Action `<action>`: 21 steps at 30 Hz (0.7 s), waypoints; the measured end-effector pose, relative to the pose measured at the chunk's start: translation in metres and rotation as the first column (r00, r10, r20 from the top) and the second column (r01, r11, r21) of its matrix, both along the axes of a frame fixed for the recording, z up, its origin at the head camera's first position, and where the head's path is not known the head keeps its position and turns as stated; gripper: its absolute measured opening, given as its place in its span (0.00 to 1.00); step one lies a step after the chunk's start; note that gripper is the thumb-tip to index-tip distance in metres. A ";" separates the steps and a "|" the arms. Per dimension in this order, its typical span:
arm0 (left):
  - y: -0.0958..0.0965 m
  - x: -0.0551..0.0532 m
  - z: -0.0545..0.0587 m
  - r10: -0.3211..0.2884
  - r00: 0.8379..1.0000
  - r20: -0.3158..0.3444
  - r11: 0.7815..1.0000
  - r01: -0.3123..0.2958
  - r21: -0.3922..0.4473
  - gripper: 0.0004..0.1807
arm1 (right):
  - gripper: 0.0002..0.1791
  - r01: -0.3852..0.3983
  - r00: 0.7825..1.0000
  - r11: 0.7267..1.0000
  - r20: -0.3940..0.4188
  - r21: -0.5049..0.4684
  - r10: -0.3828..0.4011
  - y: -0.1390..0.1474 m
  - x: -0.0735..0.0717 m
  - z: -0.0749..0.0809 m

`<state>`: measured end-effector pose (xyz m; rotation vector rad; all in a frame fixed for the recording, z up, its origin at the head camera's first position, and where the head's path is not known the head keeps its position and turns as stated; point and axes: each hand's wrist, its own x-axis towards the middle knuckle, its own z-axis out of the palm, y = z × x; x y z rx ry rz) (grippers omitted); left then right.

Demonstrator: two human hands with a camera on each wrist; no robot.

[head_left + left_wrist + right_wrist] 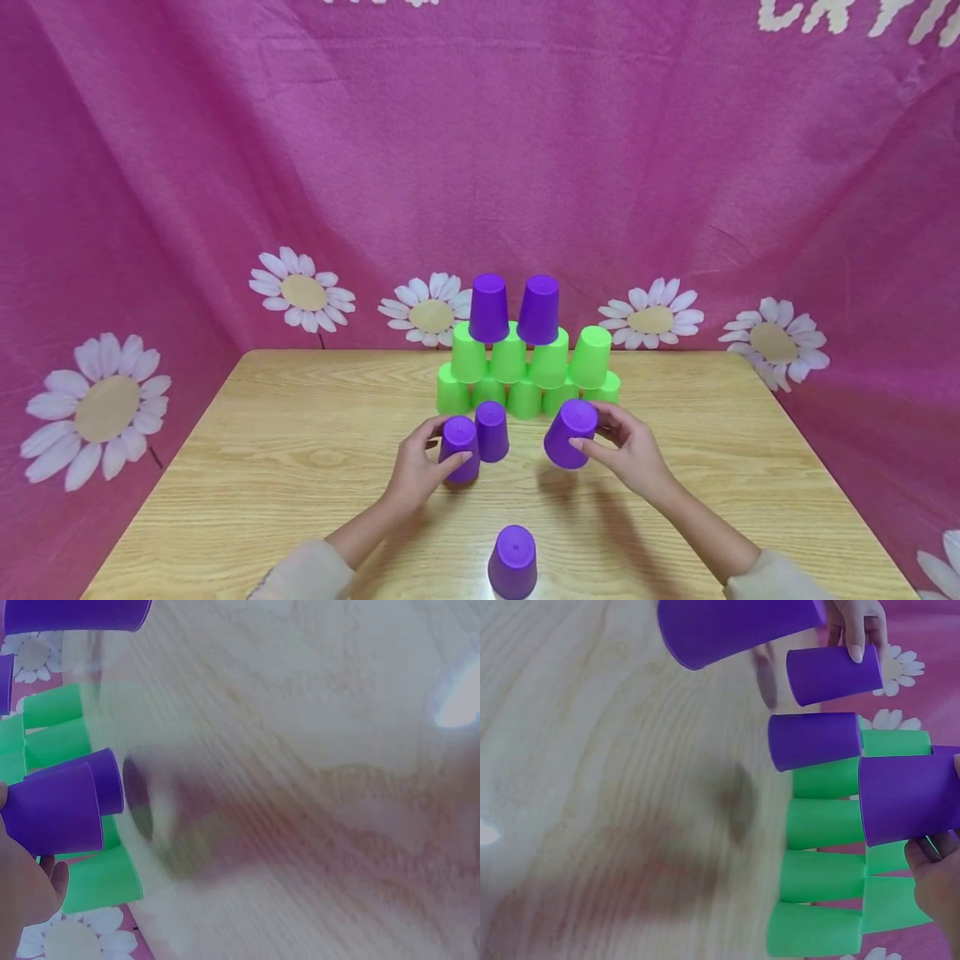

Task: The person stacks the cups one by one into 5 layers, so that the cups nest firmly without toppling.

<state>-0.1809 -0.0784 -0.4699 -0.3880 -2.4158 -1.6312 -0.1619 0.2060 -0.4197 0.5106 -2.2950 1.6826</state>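
Upside-down purple cups and green cups make up the scene. My left hand (pixel 416 467) grips a purple cup (pixel 460 450) by its sides, just left of another purple cup (pixel 492 432) standing on the table. In the right wrist view, the left-held cup (pixel 836 673) hangs a little above its shadow. Over on the right, my right hand (pixel 633 454) holds a tilted purple cup (pixel 570 435) between thumb and fingers, raised above the tabletop. Behind both hands rise two stacked rows of green cups (pixel 550 360), topped by a left purple cup (pixel 489 308) and a right purple cup (pixel 538 310).
One more purple cup (pixel 513 562) stands at the front middle of the wooden table (pixel 300 433). A pink cloth (pixel 525 167) with white daisies hangs behind the table and along its sides. The green stack sits toward the table's back edge.
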 end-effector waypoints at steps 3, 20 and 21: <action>-0.003 -0.001 0.005 0.005 1.000 -0.010 1.000 -0.005 0.005 0.26 | 0.23 0.004 1.000 1.000 -0.016 -0.011 -0.004 0.002 -0.003 0.006; -0.013 -0.010 0.028 0.062 0.997 -0.051 0.998 -0.063 -0.020 0.26 | 0.23 0.066 0.997 0.998 -0.040 -0.005 -0.066 0.011 -0.018 0.037; -0.014 -0.010 0.030 0.065 0.997 -0.052 0.998 -0.066 -0.018 0.26 | 0.23 0.070 0.997 0.998 -0.044 -0.005 -0.070 0.012 -0.019 0.039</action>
